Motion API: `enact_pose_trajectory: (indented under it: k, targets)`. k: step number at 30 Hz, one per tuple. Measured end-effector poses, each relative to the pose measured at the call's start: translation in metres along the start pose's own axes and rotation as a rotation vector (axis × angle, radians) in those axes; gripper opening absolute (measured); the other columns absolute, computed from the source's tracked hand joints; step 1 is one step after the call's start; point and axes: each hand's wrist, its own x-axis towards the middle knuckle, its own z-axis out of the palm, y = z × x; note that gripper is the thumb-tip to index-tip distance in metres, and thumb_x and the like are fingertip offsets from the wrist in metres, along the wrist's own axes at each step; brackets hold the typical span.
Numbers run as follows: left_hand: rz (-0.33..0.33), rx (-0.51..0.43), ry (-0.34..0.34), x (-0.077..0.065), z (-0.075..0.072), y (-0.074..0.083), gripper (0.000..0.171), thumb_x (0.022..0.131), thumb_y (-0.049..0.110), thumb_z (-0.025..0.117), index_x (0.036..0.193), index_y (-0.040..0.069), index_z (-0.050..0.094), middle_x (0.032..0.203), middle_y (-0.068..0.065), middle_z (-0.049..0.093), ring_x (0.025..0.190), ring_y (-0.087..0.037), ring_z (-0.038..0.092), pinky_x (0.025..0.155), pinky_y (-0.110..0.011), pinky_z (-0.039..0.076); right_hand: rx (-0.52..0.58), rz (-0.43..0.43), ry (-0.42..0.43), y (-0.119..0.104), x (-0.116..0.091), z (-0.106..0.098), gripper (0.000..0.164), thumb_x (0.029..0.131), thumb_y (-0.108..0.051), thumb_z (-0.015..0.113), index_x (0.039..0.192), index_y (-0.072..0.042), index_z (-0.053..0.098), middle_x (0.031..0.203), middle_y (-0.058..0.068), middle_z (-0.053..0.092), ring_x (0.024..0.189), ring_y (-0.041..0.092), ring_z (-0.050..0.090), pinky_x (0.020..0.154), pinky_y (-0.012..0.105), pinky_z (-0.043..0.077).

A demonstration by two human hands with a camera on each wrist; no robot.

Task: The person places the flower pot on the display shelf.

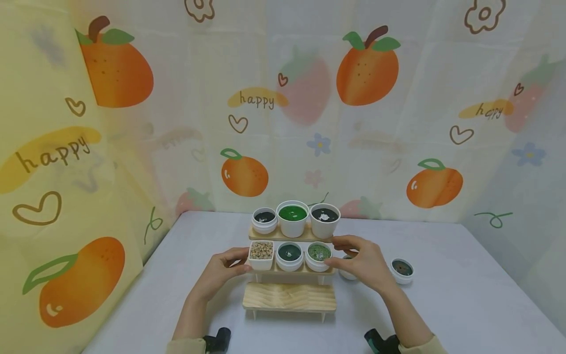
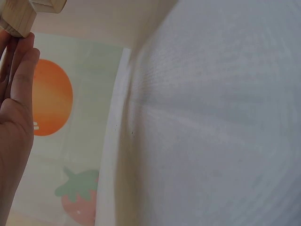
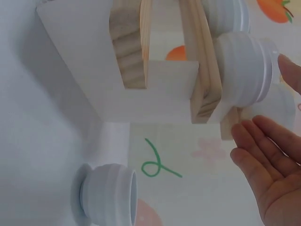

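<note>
A three-tier wooden stand (image 1: 289, 297) stands on the table, its lowest board bare. The middle board holds a square white cup of beige granules (image 1: 261, 250), a round cup of dark green stuff (image 1: 289, 253) and a cup with green flecks (image 1: 318, 252). My left hand (image 1: 223, 270) is at the left end of this tier; in the left wrist view its extended fingertips (image 2: 28, 54) touch the wood. At the other end is my right hand (image 1: 364, 263), thumb and fingers spread around the flecked cup. In the right wrist view its fingers (image 3: 256, 172) are relaxed, holding nothing.
On the top board stand a small dark-filled cup (image 1: 264, 221), a green-filled cup (image 1: 293, 221) and a larger dark-filled cup (image 1: 325, 221). A white cup (image 1: 348, 274) is partly hidden behind my right hand. Farther right sits a cup with brownish contents (image 1: 402, 271).
</note>
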Motion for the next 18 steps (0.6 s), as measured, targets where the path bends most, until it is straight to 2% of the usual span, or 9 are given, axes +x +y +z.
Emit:
enact_pose_trajectory:
  k: [10, 15, 18]
  targets:
    - [0.021, -0.005, -0.006, 0.0, 0.0, -0.001, 0.045, 0.083, 0.018, 0.079, 0.125, 0.007, 0.068, 0.116, 0.016, 0.068, 0.112, 0.001, 0.061, 0.099, -0.019, 0.049, -0.015, 0.05, 0.024, 0.019, -0.004, -0.016, 0.054, 0.074, -0.037, 0.086, 0.121, -0.016, 0.069, 0.115, 0.007, 0.074, 0.109, 0.024, 0.069, 0.099, 0.035, 0.055]
    - [0.015, -0.001, -0.003, 0.0, 0.001, -0.001, 0.046, 0.082, 0.019, 0.08, 0.125, 0.007, 0.068, 0.116, 0.016, 0.068, 0.112, 0.001, 0.061, 0.099, -0.018, 0.049, -0.033, 0.075, 0.077, 0.03, -0.006, -0.033, 0.053, 0.078, -0.037, 0.083, 0.123, -0.013, 0.068, 0.119, 0.009, 0.073, 0.112, 0.025, 0.068, 0.099, 0.034, 0.055]
    - [0.005, 0.002, 0.002, 0.0, 0.001, 0.0, 0.046, 0.082, 0.019, 0.08, 0.125, 0.008, 0.068, 0.116, 0.016, 0.068, 0.112, 0.002, 0.061, 0.099, -0.019, 0.049, -0.059, 0.08, 0.117, 0.038, -0.008, -0.042, 0.053, 0.081, -0.038, 0.08, 0.126, -0.011, 0.067, 0.123, 0.011, 0.071, 0.111, 0.02, 0.069, 0.097, 0.028, 0.055]
